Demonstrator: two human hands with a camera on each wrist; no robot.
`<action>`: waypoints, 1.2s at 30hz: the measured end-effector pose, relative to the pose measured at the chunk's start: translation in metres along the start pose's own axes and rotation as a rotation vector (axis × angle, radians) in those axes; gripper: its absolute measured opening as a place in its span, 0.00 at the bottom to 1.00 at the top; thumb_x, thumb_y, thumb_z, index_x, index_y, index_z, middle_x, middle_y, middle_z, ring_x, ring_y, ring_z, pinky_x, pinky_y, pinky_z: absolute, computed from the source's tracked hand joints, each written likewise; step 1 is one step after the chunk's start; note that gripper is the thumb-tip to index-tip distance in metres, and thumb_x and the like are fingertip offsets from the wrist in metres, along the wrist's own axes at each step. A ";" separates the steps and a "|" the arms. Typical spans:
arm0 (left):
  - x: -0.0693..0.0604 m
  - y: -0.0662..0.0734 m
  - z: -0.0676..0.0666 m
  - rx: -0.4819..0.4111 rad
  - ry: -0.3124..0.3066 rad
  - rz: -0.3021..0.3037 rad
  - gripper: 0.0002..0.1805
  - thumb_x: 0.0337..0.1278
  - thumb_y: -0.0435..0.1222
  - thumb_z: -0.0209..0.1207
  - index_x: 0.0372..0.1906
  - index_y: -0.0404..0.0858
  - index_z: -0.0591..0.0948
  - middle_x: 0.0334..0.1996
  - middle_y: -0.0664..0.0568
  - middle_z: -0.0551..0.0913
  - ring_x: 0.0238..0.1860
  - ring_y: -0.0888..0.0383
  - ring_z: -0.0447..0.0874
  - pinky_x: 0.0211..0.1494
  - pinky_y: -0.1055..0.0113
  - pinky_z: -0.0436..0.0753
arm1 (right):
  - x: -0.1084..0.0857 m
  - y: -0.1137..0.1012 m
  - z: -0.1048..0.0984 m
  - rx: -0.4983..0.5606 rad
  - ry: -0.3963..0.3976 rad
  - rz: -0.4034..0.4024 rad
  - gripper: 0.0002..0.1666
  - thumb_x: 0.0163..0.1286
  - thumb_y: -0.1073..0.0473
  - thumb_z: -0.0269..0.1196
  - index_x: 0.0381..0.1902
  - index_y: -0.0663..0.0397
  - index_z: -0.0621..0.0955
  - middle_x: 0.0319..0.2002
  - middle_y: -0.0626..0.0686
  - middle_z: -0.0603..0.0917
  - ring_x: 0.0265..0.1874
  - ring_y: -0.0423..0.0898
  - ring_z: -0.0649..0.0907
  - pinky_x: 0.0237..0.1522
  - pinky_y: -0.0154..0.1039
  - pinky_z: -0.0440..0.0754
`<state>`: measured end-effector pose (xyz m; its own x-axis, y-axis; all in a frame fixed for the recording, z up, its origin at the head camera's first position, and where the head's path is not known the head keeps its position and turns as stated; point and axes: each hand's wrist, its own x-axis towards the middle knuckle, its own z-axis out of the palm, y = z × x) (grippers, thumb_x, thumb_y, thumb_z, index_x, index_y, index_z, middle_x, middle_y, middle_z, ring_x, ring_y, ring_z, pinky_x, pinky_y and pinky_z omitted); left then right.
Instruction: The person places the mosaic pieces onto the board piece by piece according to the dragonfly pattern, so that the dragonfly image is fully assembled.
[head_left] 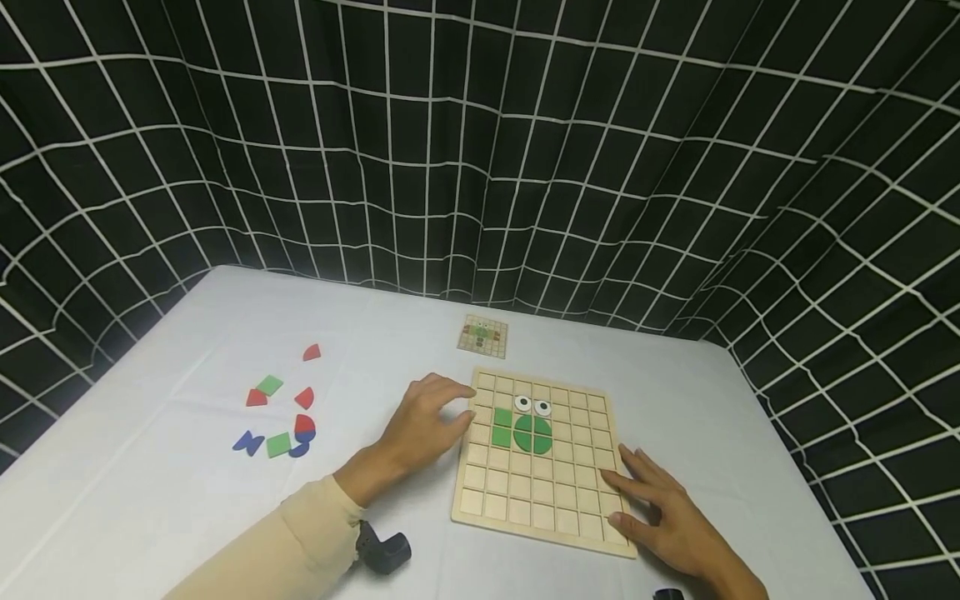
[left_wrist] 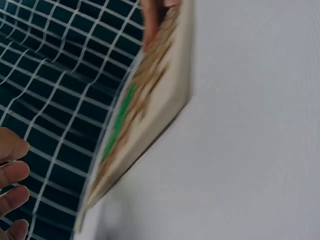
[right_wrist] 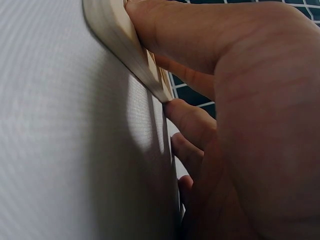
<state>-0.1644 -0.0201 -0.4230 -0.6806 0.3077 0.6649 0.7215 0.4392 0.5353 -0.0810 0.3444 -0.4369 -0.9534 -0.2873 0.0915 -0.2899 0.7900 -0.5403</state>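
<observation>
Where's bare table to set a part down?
Free: table between the loose pieces and the small card; also right of the board, beyond the right hand. Crowded: among the pieces, and at the board's left edge by the left hand.

- Right hand [right_wrist: 250, 115]: fills the right side; thumb tip touches the wooden board [right_wrist: 117, 32] at its rim.
- Board: pale, rounded corner visible.
- White surface [right_wrist: 45, 125]: at left, bearing a shadow.
- Dark backdrop [right_wrist: 189, 96]: white-lined, behind the fingers.
</observation>
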 end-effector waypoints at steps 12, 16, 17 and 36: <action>-0.008 -0.022 -0.064 0.131 0.227 0.012 0.15 0.41 0.22 0.72 0.39 0.32 0.87 0.36 0.46 0.89 0.41 0.48 0.84 0.47 0.52 0.81 | -0.001 0.001 0.000 0.027 0.019 -0.037 0.30 0.58 0.48 0.74 0.58 0.50 0.85 0.71 0.65 0.67 0.70 0.75 0.58 0.58 0.79 0.55; -0.015 -0.030 -0.083 0.174 0.272 0.002 0.16 0.40 0.21 0.72 0.40 0.31 0.87 0.37 0.45 0.89 0.41 0.46 0.85 0.47 0.55 0.80 | 0.000 0.001 0.000 0.032 0.020 -0.038 0.30 0.58 0.48 0.74 0.58 0.50 0.85 0.71 0.66 0.68 0.70 0.75 0.58 0.58 0.79 0.55; -0.017 -0.033 -0.088 0.186 0.281 -0.006 0.16 0.40 0.21 0.72 0.40 0.31 0.87 0.37 0.44 0.88 0.41 0.46 0.85 0.48 0.57 0.79 | 0.000 0.001 0.000 0.033 0.019 -0.038 0.30 0.58 0.48 0.74 0.58 0.50 0.85 0.71 0.66 0.68 0.70 0.75 0.58 0.58 0.79 0.54; -0.059 -0.062 -0.174 0.303 0.277 -0.603 0.16 0.66 0.30 0.58 0.56 0.30 0.81 0.53 0.33 0.82 0.57 0.36 0.76 0.55 0.37 0.74 | 0.000 0.002 0.000 0.038 0.014 -0.011 0.30 0.58 0.47 0.74 0.58 0.48 0.84 0.72 0.64 0.67 0.71 0.73 0.57 0.59 0.79 0.54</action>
<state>-0.1466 -0.2118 -0.4045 -0.8623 -0.2688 0.4293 0.1375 0.6915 0.7092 -0.0818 0.3458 -0.4380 -0.9513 -0.2884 0.1090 -0.2974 0.7653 -0.5708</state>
